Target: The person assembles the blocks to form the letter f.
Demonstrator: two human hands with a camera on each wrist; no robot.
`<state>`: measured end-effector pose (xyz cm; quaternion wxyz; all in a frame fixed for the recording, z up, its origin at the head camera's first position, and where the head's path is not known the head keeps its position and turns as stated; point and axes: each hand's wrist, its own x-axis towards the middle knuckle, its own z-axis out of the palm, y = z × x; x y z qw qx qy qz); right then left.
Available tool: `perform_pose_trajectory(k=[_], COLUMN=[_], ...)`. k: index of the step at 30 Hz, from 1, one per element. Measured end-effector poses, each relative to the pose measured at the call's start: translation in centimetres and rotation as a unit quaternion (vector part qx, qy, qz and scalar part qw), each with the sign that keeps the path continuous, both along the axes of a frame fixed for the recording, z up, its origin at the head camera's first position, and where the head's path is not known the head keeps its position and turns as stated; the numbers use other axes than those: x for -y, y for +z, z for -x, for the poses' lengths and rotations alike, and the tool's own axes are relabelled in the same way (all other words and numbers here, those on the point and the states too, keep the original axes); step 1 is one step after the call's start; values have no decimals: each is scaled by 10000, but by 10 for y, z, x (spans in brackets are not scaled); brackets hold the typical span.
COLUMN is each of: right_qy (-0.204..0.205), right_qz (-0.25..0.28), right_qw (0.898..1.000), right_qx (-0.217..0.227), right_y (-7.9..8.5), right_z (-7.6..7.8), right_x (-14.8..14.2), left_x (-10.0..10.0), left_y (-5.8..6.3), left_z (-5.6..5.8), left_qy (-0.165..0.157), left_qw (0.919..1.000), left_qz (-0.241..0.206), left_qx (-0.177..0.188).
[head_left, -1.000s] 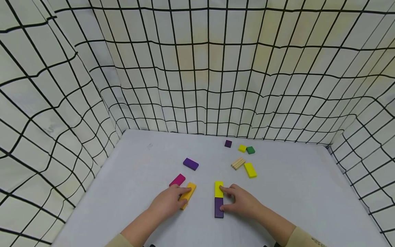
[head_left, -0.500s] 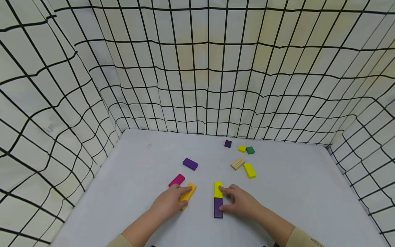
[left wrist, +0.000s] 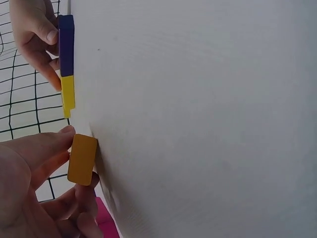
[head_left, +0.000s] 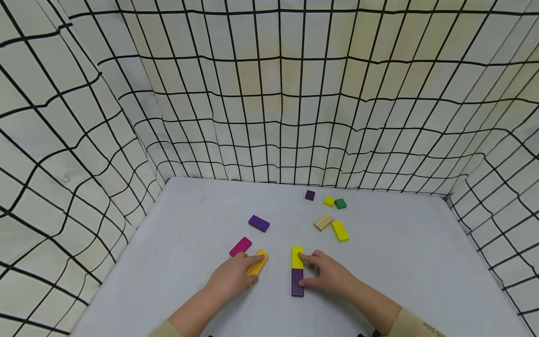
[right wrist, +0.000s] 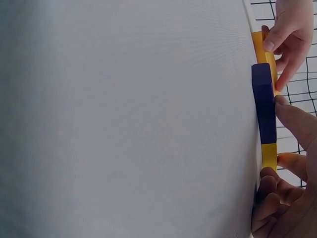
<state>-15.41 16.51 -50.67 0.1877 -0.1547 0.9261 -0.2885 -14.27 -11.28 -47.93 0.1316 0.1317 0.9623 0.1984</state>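
In the head view my left hand [head_left: 230, 277] holds a flat orange block [head_left: 258, 267], thumb and fingers at its edges. The left wrist view shows its end face between thumb and fingers, close to the table. A magenta block [head_left: 241, 246] lies just beyond that hand. My right hand [head_left: 330, 274] rests its index finger on a yellow block [head_left: 297, 257] and its thumb on a purple block [head_left: 297, 286]. These two blocks lie end to end in a straight line. Other right-hand fingers are curled beside them in the right wrist view.
Farther back lie another purple block [head_left: 258, 223], a bundle of wooden sticks [head_left: 324, 222] and another yellow block [head_left: 340, 231]. Small dark purple [head_left: 309, 195], yellow [head_left: 329, 201] and green [head_left: 340, 203] pieces sit near the white table's [head_left: 202, 234] back edge. Black netting [head_left: 280, 95] surrounds it.
The whole head view shifts slightly. The left hand and orange block stay nearly in place, with the fingers a touch farther right over the block. The right hand looks unchanged.
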Motion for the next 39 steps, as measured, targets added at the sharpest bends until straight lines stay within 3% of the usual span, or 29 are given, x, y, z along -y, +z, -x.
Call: perform_pose_trajectory(k=[7, 22, 30, 34, 39], right_qy=[49, -14, -25, -45, -76], right_qz=[43, -13, 58, 26, -28], right_qw=[10000, 10000, 10000, 10000, 10000], right_qx=[-73, -16, 41, 49, 47], right_y=[2, 2, 5, 5, 4], right_z=[0, 0, -2, -1, -1], right_x=[0, 1, 2, 2, 2], left_x=[1, 2, 10, 10, 5], left_y=[3, 8, 5, 3, 1], left_z=[0, 14, 21, 22, 26], left_qy=[27, 355, 326, 505, 687], left_qw=[10000, 9939, 9910, 9882, 9857], left_qz=[-68, -556, -811, -1013, -1311], left_qx=[60, 883, 1012, 1032, 810])
